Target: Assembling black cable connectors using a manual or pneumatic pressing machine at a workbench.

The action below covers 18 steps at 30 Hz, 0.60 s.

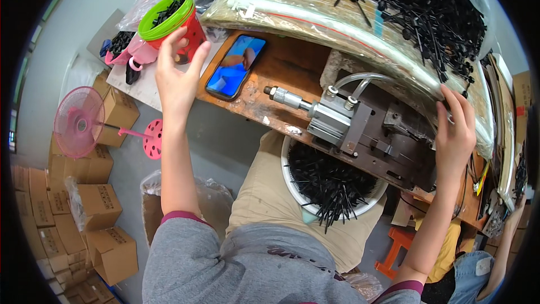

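My left hand [179,76] is raised beside a red bucket [194,37] with a bright green rim, its thumb and fingers apart and nothing in them. Black slender plastic parts [169,10] lie in that bucket. Over on the right, my right hand [457,132] is at the near edge of a plastic-wrapped tray [315,25], fingers bent but apart, with no held thing visible. A heap of black stemmed parts [422,17] covers the tray just beyond it. Between my hands sits a metal bench fixture with a pneumatic cylinder [332,124] and clear hoses [360,77].
A phone [236,66] with its screen lit lies on the wooden bench. Below the fixture, a white basket [286,172] of black parts rests at my lap. A pink fan [80,124] and cardboard boxes [98,205] stand left. Another person's arm [506,236] shows far right.
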Available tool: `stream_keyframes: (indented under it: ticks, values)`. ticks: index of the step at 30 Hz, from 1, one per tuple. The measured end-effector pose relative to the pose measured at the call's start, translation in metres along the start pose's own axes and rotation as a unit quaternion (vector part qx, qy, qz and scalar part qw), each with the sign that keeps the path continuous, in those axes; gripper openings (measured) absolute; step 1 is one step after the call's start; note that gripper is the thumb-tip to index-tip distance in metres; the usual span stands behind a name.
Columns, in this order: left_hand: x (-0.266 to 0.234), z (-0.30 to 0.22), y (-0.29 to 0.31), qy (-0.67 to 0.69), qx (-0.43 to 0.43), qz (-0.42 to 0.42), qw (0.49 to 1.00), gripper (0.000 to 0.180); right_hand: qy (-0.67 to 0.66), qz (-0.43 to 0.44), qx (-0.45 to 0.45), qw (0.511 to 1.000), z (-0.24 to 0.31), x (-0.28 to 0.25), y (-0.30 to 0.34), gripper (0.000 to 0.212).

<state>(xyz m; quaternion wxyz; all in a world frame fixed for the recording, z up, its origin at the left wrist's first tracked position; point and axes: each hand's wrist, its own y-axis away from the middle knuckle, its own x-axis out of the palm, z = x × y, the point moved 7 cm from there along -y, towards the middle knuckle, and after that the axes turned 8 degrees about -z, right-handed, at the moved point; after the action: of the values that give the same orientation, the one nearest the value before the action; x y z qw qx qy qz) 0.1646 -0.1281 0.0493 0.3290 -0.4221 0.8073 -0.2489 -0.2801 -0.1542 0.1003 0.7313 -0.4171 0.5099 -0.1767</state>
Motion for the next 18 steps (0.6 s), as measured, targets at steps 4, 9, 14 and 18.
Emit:
stream_keyframes:
  ticks: [4,9,14,18]
  values:
    - [-0.019,-0.044,0.006,0.11,0.07,-0.043,0.991,0.028,-0.037,-0.003,0.045,0.998,-0.007,-0.004,0.001,0.018]
    - [-0.012,-0.095,0.022,0.207,0.14,-0.021,0.968,0.013,-0.229,-0.04,0.18,0.956,-0.016,-0.02,0.019,0.022]
    - [0.04,-0.171,0.037,0.273,0.262,0.125,0.917,0.012,-0.339,-0.039,0.245,0.908,0.013,-0.041,0.045,0.028]
    - [0.08,-0.226,0.048,0.267,0.336,0.175,0.886,0.009,-0.175,0.072,0.149,0.97,0.037,-0.042,0.078,0.026]
